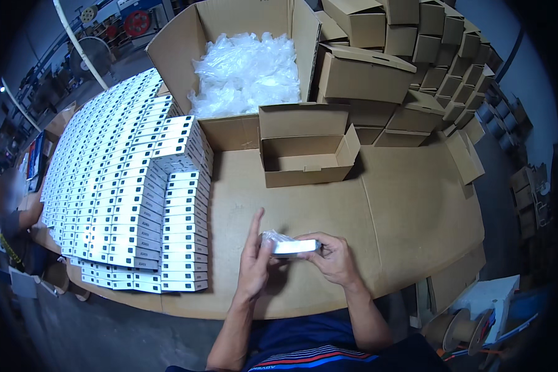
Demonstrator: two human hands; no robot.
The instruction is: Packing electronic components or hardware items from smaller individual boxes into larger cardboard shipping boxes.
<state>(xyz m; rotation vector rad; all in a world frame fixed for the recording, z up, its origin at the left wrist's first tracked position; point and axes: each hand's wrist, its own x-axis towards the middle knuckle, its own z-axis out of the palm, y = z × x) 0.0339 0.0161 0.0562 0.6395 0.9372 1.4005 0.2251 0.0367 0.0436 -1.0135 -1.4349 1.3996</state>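
A small white box (296, 247), partly wrapped in a clear plastic bag (278, 237), is held above the table in front of me. My right hand (336, 260) grips its right end between thumb and fingers. At the other end, my left hand (253, 265) is open: its index finger points up and away, and its thumb touches the loose film. The undersides of both hands are hidden. Beyond them stands an open brown carton (307, 178), its lid folded back. To the left rise stacked rows of white boxes (185, 232) with dark square marks.
Behind the open carton, a large cardboard box (178, 56) holds a heap of clear plastic bags (248, 71). Many brown cartons (369, 74) are piled at the back right. The table (415, 217) is covered in cardboard. Another person's arm (31, 214) shows at far left; a cable spool (465, 332) sits lower right.
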